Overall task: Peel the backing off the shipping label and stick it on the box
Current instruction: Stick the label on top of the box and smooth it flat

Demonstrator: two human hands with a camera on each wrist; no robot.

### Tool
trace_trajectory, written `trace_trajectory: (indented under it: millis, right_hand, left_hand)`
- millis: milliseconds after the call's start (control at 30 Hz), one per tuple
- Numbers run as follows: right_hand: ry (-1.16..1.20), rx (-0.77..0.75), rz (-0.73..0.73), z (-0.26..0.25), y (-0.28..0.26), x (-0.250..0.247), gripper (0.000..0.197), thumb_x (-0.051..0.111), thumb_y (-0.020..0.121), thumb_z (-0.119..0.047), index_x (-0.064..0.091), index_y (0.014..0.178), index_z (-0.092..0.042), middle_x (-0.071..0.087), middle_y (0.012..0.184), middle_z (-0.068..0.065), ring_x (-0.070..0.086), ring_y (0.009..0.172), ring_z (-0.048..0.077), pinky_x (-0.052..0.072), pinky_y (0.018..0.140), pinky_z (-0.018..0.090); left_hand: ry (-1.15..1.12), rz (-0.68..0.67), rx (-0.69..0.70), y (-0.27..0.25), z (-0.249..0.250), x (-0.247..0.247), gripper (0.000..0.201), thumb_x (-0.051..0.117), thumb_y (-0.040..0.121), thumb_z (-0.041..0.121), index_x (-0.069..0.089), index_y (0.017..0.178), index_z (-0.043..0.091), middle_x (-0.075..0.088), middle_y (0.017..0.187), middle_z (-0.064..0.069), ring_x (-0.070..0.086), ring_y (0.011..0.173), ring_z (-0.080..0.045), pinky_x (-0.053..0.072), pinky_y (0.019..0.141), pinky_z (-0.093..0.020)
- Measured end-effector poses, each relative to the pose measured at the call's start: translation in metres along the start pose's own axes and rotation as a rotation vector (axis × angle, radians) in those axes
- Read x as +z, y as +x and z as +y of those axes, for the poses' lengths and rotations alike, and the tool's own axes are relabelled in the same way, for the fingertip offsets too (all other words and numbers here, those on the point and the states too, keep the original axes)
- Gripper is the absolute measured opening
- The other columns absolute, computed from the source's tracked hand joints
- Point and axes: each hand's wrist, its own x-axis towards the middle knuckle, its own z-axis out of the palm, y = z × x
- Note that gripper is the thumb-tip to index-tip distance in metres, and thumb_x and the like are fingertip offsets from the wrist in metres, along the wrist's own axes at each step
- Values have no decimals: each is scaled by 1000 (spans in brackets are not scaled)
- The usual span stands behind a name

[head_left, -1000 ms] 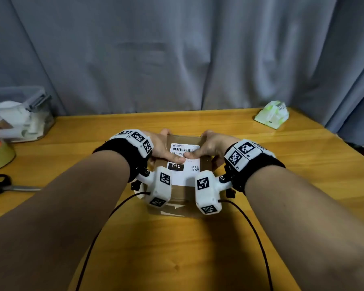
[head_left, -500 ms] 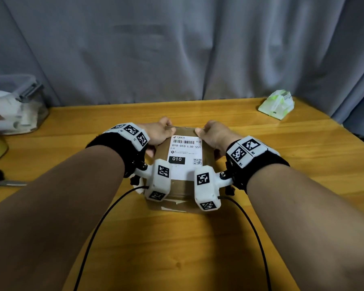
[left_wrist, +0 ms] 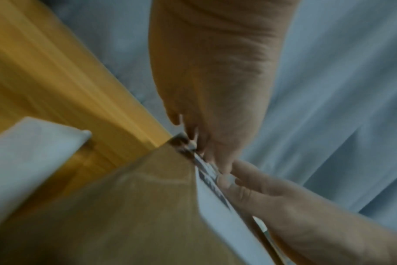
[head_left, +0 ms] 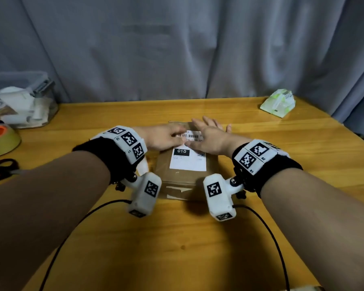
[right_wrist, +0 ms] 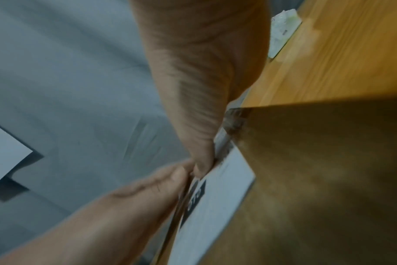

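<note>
A brown cardboard box (head_left: 182,178) sits on the wooden table (head_left: 177,238) in the head view. The white shipping label (head_left: 188,162) lies flat on its top. My left hand (head_left: 166,139) rests on the label's far left part, its fingers lying over the barcode. My right hand (head_left: 208,134) presses the far right part with straight, spread fingers. In the blurred left wrist view the box (left_wrist: 125,206), the label (left_wrist: 215,209) and my left hand (left_wrist: 215,80) meet at the far edge. The right wrist view shows my right hand (right_wrist: 200,89) on the label (right_wrist: 215,197).
A clear plastic container (head_left: 19,101), a tape roll (head_left: 0,139) and black scissors (head_left: 0,166) stand at the left. A green-white tissue pack (head_left: 278,102) lies at the back right. A white flat piece (left_wrist: 23,152) lies beside the box's left side. A grey curtain hangs behind.
Both hands slid from the box's far corners inward onto the label's far part. The right hand's fingers have spread out flat.
</note>
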Motion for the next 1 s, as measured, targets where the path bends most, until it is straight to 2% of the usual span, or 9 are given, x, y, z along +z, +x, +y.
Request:
trace_trajectory:
  millis: [67,133,267,400,467,600,733,867,1000]
  right_hand:
    - [-36,5,-74,-2,-7,1,87,50,83,-62,0,149,-33,-13,160,0,-15,147,26,-12,114,60]
    - [-64,-4,-134,-4,-16,5,96,50,79,-68,-7,149,-34,-18,159,2,-19,145,27,-14,112,61]
    - [-126,-66,-189,-11,-33,8,103,49,75,-72,-13,148,-33,-20,158,3,-20,145,27,-15,112,61]
    - [-35,-12,-29,-7,-33,1,79,47,88,-54,7,150,-27,-5,161,3,-7,148,25,-9,114,61]
    - [-72,35,-59,-6,-34,4,74,46,90,-51,10,150,-26,-5,161,4,-8,148,25,-9,113,63]
    - [-188,-13,-137,-22,-43,9,84,44,86,-62,4,150,-24,-11,160,6,-14,147,27,-12,112,64]
    - [-355,3,-118,-27,-44,7,100,30,80,-76,-5,150,-14,-14,160,6,-17,147,22,-17,112,60]
    - [-283,-113,-112,-12,-45,18,94,20,82,-75,-10,149,-17,-14,160,2,-16,146,14,-18,114,55]
    - [-355,-117,-120,-3,-48,19,95,12,78,-80,-9,150,-22,-13,160,-3,-11,147,12,-18,114,53]
  left_hand:
    - [144,-89,-48,-3,-2,10,55,27,99,37,7,149,21,-2,160,0,-4,147,-21,0,117,-34]
    - [183,-56,-85,-4,-6,20,56,19,99,42,0,148,27,-10,159,4,-12,146,-19,-4,118,-42]
    - [196,13,-121,-5,-5,29,56,13,97,46,2,149,26,-11,158,9,-12,146,-16,-6,119,-46]
    - [240,51,-150,-7,-2,30,52,13,98,44,1,148,32,-8,158,8,-9,147,-17,-7,118,-48]
    - [237,62,-167,-8,1,31,52,13,98,45,1,148,34,-7,158,9,-9,147,-17,-6,118,-48]
    - [243,75,-201,-9,3,35,52,12,98,44,2,148,34,-7,159,11,-10,147,-16,-8,118,-47]
    - [300,258,-76,-16,6,33,51,16,99,34,13,149,21,-2,160,6,-9,147,-14,-7,119,-39]
    - [135,90,-53,-24,14,37,51,15,100,34,5,149,21,-3,160,5,-6,147,-13,-3,120,-38]
    - [313,35,-182,-25,7,36,56,7,96,50,-2,148,31,-7,158,13,-8,146,-12,-11,117,-50]
